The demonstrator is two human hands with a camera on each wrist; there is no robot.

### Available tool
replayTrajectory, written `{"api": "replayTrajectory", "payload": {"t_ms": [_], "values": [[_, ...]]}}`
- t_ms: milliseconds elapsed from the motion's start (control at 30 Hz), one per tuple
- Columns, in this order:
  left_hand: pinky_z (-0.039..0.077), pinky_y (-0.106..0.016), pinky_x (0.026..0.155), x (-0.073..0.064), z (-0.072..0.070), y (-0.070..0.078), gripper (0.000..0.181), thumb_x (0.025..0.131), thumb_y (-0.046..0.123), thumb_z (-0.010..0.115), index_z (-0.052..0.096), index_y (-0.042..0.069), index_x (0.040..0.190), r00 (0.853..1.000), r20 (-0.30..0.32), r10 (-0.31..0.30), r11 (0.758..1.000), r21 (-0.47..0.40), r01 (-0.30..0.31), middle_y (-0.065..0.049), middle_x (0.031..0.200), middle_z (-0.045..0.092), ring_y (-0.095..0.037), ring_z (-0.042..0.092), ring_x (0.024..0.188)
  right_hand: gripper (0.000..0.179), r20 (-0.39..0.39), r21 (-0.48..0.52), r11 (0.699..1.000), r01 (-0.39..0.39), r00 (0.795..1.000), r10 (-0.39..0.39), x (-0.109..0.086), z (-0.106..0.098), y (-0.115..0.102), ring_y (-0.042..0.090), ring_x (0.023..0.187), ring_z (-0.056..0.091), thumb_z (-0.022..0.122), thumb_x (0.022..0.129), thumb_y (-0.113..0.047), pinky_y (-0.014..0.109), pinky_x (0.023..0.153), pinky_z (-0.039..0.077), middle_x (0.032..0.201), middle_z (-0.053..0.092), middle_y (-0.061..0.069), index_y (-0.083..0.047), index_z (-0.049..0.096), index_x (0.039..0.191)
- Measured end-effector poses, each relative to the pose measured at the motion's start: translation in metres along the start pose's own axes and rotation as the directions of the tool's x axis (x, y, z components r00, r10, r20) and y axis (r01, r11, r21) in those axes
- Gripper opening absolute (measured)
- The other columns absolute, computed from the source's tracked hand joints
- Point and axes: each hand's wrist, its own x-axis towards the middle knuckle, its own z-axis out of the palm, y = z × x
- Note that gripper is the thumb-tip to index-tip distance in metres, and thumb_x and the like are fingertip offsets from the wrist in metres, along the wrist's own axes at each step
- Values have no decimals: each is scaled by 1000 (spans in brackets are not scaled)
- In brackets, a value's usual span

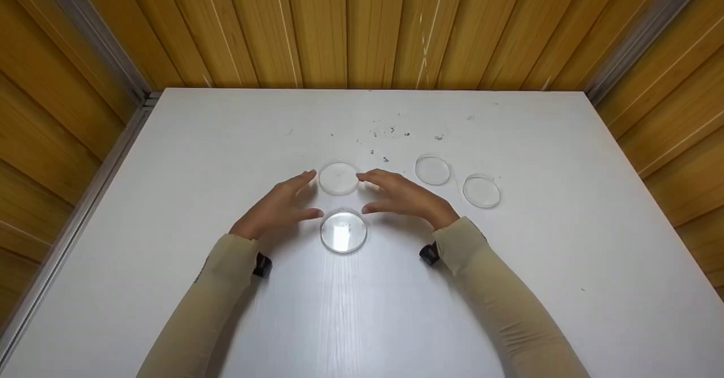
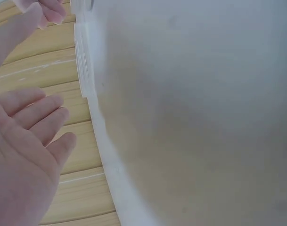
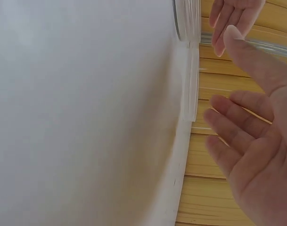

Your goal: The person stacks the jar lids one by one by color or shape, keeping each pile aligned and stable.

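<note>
Two clear round petri dishes lie one behind the other between my hands: a far dish (image 1: 338, 178) and a near dish (image 1: 343, 232) with a bright reflection on it. On their left is my left hand (image 1: 283, 205), fingers extended and thumb apart, a small gap from the far dish. From the other side my right hand (image 1: 404, 197) reaches in the same way, fingertips at the far dish's edge; whether they touch is unclear. Neither hand holds anything. The left wrist view shows the left palm (image 2: 25, 160) with loosely bent fingers; the right wrist view shows the right palm (image 3: 261, 155) likewise.
Right of my right hand, two more clear round pieces, one farther (image 1: 433, 170) and one nearer (image 1: 481, 191), lie on the white table (image 1: 367, 321). Small dark marks (image 1: 391, 130) dot its far part. Wood-patterned panels (image 1: 373, 27) stand behind and at the sides.
</note>
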Motion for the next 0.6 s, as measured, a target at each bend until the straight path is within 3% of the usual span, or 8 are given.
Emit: {"api": "replayTrajectory", "payload": {"t_ms": [233, 467, 600], "values": [[18, -45, 120, 16, -3, -3, 90, 82, 33, 77, 25, 12, 153, 999, -13, -41, 998, 56, 42, -9, 160, 22, -26, 17, 148, 76, -51, -17, 999, -35, 998, 35, 14, -5, 7, 25, 140, 37, 75, 83, -35, 41, 117, 28, 146, 46, 9, -5, 42, 144], [16, -46, 121, 32, -5, -2, 89, 82, 31, 76, 26, 12, 153, 996, -16, -87, 992, 96, 88, -9, 160, 22, -26, 16, 149, 79, -43, -20, 994, -112, 993, 111, 27, -9, 10, 28, 147, 21, 73, 84, -38, 43, 120, 19, 153, 38, 9, -9, 38, 147], [15, -45, 121, 38, -5, -1, 89, 82, 30, 77, 26, 12, 152, 994, -17, -108, 986, 122, 110, -9, 159, 22, -27, 17, 148, 80, -39, -23, 992, -126, 991, 125, 33, -10, 13, 28, 148, 20, 74, 83, -37, 43, 121, 18, 153, 37, 11, -7, 37, 148]]}}
